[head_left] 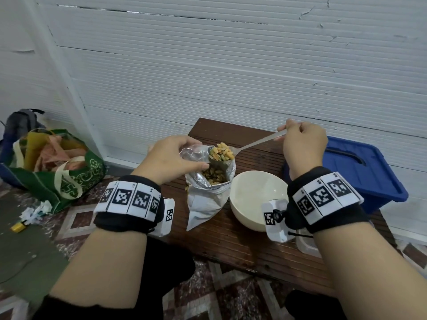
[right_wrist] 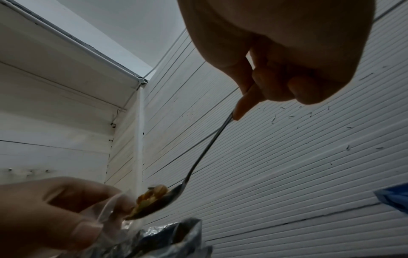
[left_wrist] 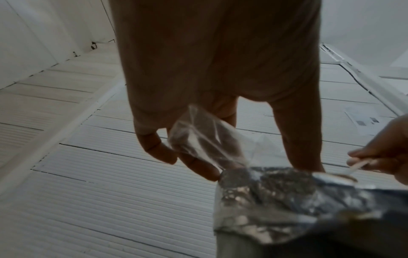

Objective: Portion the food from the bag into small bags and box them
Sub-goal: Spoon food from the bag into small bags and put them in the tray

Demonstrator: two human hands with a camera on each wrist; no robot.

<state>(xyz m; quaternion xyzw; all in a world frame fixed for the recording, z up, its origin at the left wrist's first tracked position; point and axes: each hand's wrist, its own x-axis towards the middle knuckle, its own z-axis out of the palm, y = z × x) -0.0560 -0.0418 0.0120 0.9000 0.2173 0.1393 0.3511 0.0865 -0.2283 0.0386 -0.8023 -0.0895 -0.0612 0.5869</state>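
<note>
An open foil food bag [head_left: 208, 197] stands on the brown table [head_left: 231, 241], its mouth showing yellow-green snack mix [head_left: 213, 176]. My left hand [head_left: 171, 158] pinches a small clear plastic bag [left_wrist: 198, 137] just above that mouth; this small bag [right_wrist: 110, 209] is held open toward the spoon. My right hand [head_left: 302, 144] grips the handle of a metal spoon [head_left: 254, 143], whose bowl carries a heap of snack mix [head_left: 221, 151] at the small bag's opening. The spoon [right_wrist: 198, 160] slants down from my right hand [right_wrist: 276, 69] toward the left fingers [right_wrist: 66, 218].
An empty white bowl [head_left: 256, 197] sits right of the foil bag. A blue plastic box [head_left: 360, 172] stands at the table's right end. A clear container [head_left: 307, 245] lies under my right wrist. A green shopping bag [head_left: 57, 167] and litter lie on the floor at left.
</note>
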